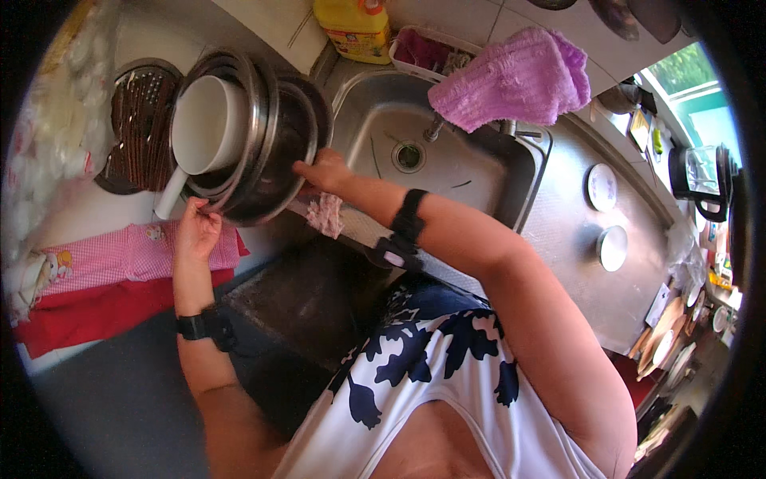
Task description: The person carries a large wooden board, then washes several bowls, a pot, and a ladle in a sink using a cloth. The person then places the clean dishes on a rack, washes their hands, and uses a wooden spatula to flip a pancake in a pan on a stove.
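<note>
At the left of the sink, a tilted stack of metal bowls (272,161) sits between my hands. Inside the stack is a white pot (203,132) whose handle sticks out at the lower left. My right hand (328,172) grips the right rim of the outer bowl. Fingers of my left hand (200,230) hold the lower rim, close to the pot's handle; the bowls hide part of both grips. Just below my right hand, a pink cloth (325,215) lies on the counter's front edge.
A steel sink (389,117) has a purple towel (514,78) hanging over its tap. Behind it stand a yellow jug (353,33) and a white caddy (407,69). Chopsticks fill a perforated rack (143,129) on the wall. Two round lids or dishes (611,248) rest on the right counter.
</note>
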Demonstrator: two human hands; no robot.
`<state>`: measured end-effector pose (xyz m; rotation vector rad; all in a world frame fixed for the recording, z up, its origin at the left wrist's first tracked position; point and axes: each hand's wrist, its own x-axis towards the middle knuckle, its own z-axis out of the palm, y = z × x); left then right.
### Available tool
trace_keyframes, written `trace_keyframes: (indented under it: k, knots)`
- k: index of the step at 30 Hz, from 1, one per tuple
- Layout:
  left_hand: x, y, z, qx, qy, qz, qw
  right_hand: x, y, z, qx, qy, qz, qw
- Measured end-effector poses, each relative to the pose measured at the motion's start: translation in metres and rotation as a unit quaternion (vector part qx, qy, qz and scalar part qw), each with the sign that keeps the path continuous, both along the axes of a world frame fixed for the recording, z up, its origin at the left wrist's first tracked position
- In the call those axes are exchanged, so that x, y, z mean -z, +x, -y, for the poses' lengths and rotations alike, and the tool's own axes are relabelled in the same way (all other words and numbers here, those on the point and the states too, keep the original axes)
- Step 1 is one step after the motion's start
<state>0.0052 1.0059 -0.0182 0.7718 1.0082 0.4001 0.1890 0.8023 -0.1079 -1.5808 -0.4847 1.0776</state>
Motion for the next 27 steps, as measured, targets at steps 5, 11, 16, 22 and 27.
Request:
trace_keyframes:
  k: [5, 11, 16, 22, 27]
  knots:
    - [0.051, 0.018, -0.031, 0.030, -0.004, -0.056, 0.998, 0.073, 0.007, -0.067, 0.081, -0.063, 0.045, 0.994]
    - [0.100, 0.033, -0.044, 0.017, 0.010, -0.061, 0.998, 0.082, 0.007, -0.061, 0.010, -0.131, -0.007, 0.991]
    - [0.129, 0.033, -0.052, -0.022, -0.004, -0.081, 0.996, 0.064, -0.007, -0.027, 0.097, -0.014, 0.119, 0.988]
    - [0.159, 0.026, -0.066, -0.005, -0.058, -0.100, 0.993, 0.082, 0.027, 0.110, -0.007, 0.018, 0.180, 0.983]
    - [0.151, 0.045, -0.049, 0.036, -0.035, -0.075, 0.996, 0.128, 0.131, 0.224, 0.174, -0.026, 0.422, 0.889]
